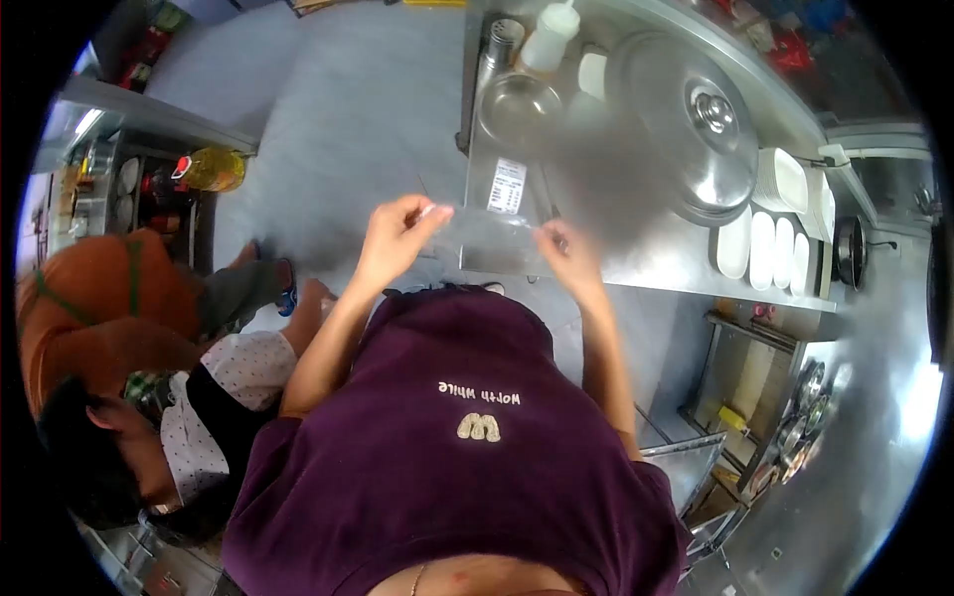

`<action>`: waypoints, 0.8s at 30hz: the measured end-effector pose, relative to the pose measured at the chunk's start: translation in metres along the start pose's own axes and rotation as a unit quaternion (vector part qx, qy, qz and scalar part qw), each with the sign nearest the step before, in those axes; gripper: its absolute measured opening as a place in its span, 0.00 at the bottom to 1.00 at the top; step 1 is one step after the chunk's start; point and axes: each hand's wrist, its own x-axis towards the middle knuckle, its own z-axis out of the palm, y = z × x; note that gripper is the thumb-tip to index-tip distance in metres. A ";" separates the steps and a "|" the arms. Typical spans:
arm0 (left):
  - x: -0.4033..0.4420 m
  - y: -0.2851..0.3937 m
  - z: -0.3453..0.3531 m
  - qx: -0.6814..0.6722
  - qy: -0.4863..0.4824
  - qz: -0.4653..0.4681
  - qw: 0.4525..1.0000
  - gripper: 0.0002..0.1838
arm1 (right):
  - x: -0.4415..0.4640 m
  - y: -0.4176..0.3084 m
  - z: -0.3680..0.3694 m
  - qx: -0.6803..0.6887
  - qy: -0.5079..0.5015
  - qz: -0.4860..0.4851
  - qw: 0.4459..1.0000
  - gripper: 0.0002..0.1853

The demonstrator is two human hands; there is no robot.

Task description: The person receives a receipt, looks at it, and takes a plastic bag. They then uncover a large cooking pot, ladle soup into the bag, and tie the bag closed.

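Note:
A thin clear plastic piece [484,221] is stretched between my two hands, above the near left corner of the steel counter. My left hand [400,236] pinches one end of it between thumb and fingers. At the other end, my right hand [570,254] is closed on it, slightly blurred. Just beyond the plastic, a white printed label [508,186] lies on the counter [636,260]. Farther back are a round metal bowl [520,107] and a white squeeze bottle [552,38].
A large domed metal lid [686,124] covers much of the counter, with white dishes [733,243] at its right. Two people [149,328] are close on my left. A yellow oil bottle [215,170] stands by the left shelf. Metal racks [750,343] are at lower right.

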 end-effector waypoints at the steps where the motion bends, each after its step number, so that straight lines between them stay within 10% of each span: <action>1: -0.006 -0.006 0.004 -0.061 -0.047 -0.031 0.996 0.11 | -0.008 0.014 0.002 0.112 -0.008 0.060 0.992 0.05; 9: -0.025 -0.030 0.017 -0.328 -0.111 -0.208 0.915 0.09 | -0.049 0.024 -0.004 0.628 -0.072 0.152 0.760 0.21; 18: -0.036 -0.033 0.008 -0.651 -0.151 -0.219 0.711 0.15 | -0.048 0.026 0.010 0.644 -0.151 0.122 0.740 0.28; 24: -0.040 -0.045 0.001 -0.637 -0.141 -0.206 0.729 0.14 | -0.038 0.047 0.034 0.761 -0.218 0.069 0.607 0.19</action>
